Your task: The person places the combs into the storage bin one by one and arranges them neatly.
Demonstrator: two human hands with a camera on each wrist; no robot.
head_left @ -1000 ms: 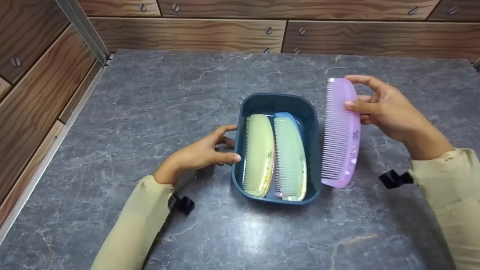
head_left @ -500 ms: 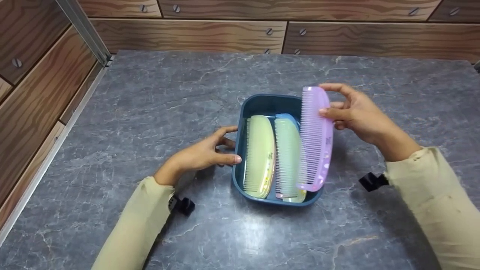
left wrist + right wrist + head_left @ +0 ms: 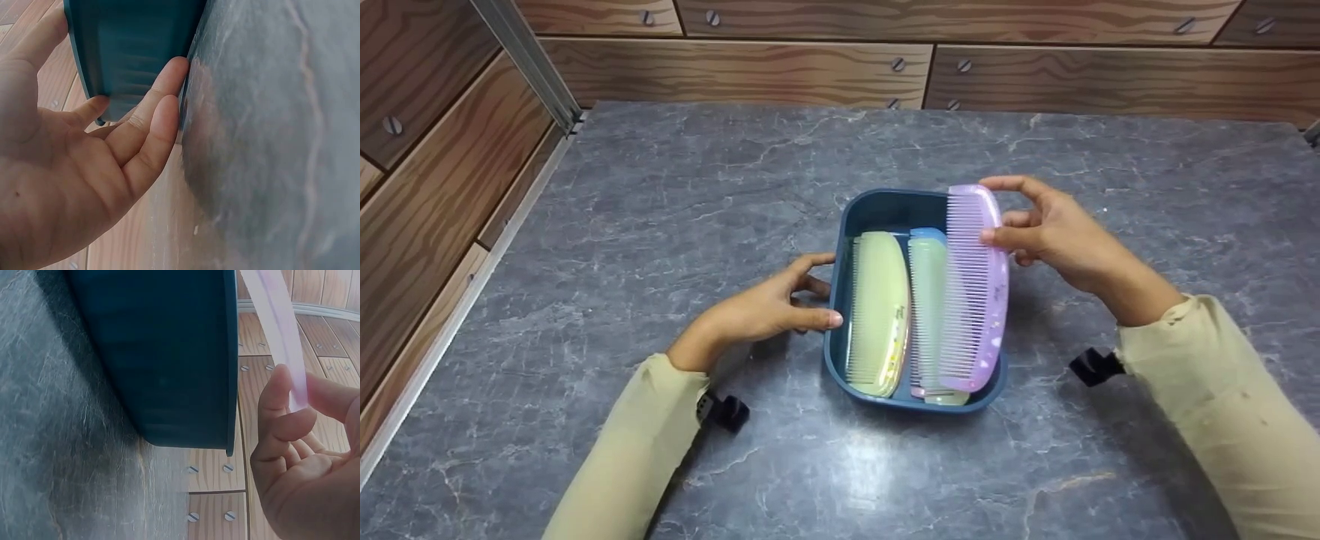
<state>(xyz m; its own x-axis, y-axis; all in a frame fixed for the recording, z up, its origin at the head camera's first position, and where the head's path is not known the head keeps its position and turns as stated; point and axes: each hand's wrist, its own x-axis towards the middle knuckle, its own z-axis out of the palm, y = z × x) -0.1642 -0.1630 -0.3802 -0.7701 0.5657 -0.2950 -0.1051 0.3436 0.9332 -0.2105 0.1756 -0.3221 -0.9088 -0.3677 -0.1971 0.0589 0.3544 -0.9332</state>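
My right hand (image 3: 1065, 236) pinches a purple comb (image 3: 979, 300) near its upper end, between thumb and fingers. The comb is held over the right side of a dark blue tub (image 3: 885, 196); in the right wrist view, its end (image 3: 284, 343) is above the tub's rim. Inside the tub, a yellow comb (image 3: 877, 315) lies on the left. To its right is a pale green comb (image 3: 930, 300), partly covered by the purple one, with a blue comb (image 3: 928, 233) peeking out beneath. My left hand (image 3: 765, 304) touches the tub's left wall with extended fingers, thumb at the rim.
The tub stands on a grey marbled tabletop (image 3: 660, 187). Wood-patterned panels (image 3: 742, 71) close off the back and the left side, with a metal post (image 3: 536, 67) at the corner. Black wrist cameras (image 3: 727, 412) hang below both sleeves.
My right hand has carried the purple comb leftward and slightly nearer, from beside the tub to over its right side. The left hand has stayed at the tub's left wall.
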